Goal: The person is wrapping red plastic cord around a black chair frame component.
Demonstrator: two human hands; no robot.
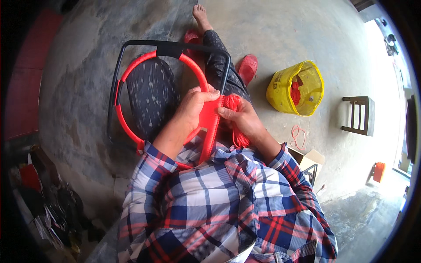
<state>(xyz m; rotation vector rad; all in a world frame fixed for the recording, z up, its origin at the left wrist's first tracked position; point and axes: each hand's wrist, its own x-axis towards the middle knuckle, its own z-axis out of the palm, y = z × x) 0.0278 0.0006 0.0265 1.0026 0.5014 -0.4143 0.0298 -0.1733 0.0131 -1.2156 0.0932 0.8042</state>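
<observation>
Closest to you is your plaid shirt (206, 197), and against its front, over your lap, rests the wire-like black frame (228, 59) you have in hand. It is a rounded rectangle of bar with a ring (128, 124) set inside it, the two joined at the top by a flat black plate (169, 51). The ring is covered in smooth, glossy red cord winding, broken by a short dark stretch on its left side. Its right side meets a flat red panel, and the frame's right bar is wound red in tight, ridged turns from your hands down to your shirt; above them, that bar is plain black.

Your left hand (191, 106) is closed at that right bar, thumb laid across the top of the winding; its other fingers are mostly hidden. Your right hand (245, 120) is just beside it, fingers curled round a bundle of red cord (239, 139), thumb pointing to the bar; how tightly they grip, you can't tell from here.

Through the ring shows your dark patterned trouser leg (151, 96). To the right, a cardboard box (313, 157) sits near your sleeve, with a loose pink-red strand (298, 136) beyond it. Farther off are a red slipper (247, 69), a yellow bucket (277, 93) containing more red cord, your bare foot (201, 15) and a small stool (369, 116).
</observation>
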